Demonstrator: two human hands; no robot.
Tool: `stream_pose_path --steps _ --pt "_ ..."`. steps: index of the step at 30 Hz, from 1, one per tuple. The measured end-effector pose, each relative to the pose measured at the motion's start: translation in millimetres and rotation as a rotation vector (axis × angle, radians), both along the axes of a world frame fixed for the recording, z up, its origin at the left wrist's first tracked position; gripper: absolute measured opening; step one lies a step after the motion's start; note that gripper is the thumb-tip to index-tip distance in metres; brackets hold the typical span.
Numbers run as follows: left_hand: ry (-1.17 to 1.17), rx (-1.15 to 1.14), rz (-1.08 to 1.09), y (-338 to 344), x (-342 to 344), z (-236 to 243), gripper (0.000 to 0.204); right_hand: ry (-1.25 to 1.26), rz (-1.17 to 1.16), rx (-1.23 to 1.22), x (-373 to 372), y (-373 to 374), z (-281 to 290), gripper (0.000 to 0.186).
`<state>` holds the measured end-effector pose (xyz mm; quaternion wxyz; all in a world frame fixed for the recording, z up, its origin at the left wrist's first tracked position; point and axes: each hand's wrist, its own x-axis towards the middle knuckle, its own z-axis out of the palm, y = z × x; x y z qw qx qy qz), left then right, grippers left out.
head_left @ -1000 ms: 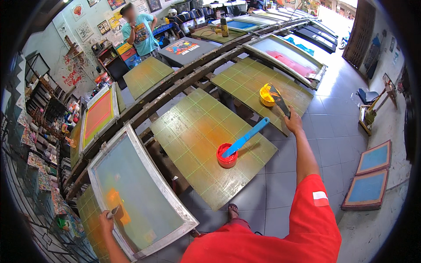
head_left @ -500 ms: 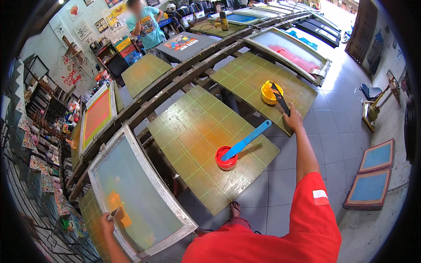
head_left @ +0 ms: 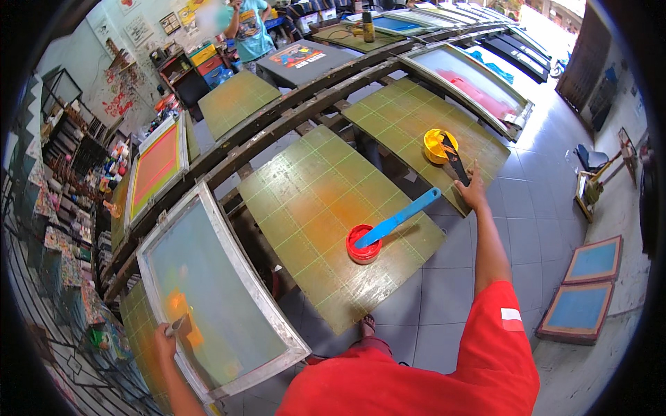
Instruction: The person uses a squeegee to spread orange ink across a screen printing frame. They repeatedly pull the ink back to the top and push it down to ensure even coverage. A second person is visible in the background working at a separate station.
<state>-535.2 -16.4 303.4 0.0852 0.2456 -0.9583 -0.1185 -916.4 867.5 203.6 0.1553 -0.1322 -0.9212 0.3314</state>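
Note:
My left hand (head_left: 165, 341) is closed on a small squeegee (head_left: 177, 324) with a greyish blade. It is over the left edge of a white-framed printing screen (head_left: 236, 291), next to an orange-yellow patch of ink on the mesh. Stretched out to the far right, my right hand (head_left: 473, 188) grips the end of a black spatula (head_left: 456, 166). The spatula's other end rests in a tub of yellow ink (head_left: 434, 154) on a green gridded board (head_left: 395, 111). Nearer, a blue spatula (head_left: 402, 216) leans in a tub of red ink (head_left: 363, 254) on another gridded board (head_left: 298, 187).
Dark rails (head_left: 305, 111) run between the rows of boards. A screen with red ink (head_left: 479, 90) is raised beyond the yellow tub. At the left lies a pink-and-yellow screen (head_left: 156, 170). Another person (head_left: 253, 35) stands across the rails. Blue screens (head_left: 576, 305) lean against the right wall.
The whole view has shifted slightly. The black spatula has turned a little in the yellow tub, and my right-hand fingers sit more spread along its handle. My left hand still holds the squeegee.

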Motion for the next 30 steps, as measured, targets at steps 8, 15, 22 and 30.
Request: stream_pose_path --steps 8,15,22,30 --pt "-0.045 0.011 0.112 -24.0 25.7 -11.2 0.028 -0.072 0.041 0.086 7.4 -22.7 10.5 0.098" --pt "-0.019 -0.138 -0.005 -1.3 -3.3 -1.7 0.032 0.345 -0.192 -0.075 52.9 1.1 -14.9 0.085" --pt "-0.006 0.056 -0.05 -3.4 -3.4 0.2 0.021 0.528 -0.409 -0.448 168.4 -34.0 -26.2 0.069" --pt "0.026 0.053 -0.138 -6.6 1.3 13.2 0.019 0.434 -0.061 -0.29 293.3 -250.4 45.4 0.055"
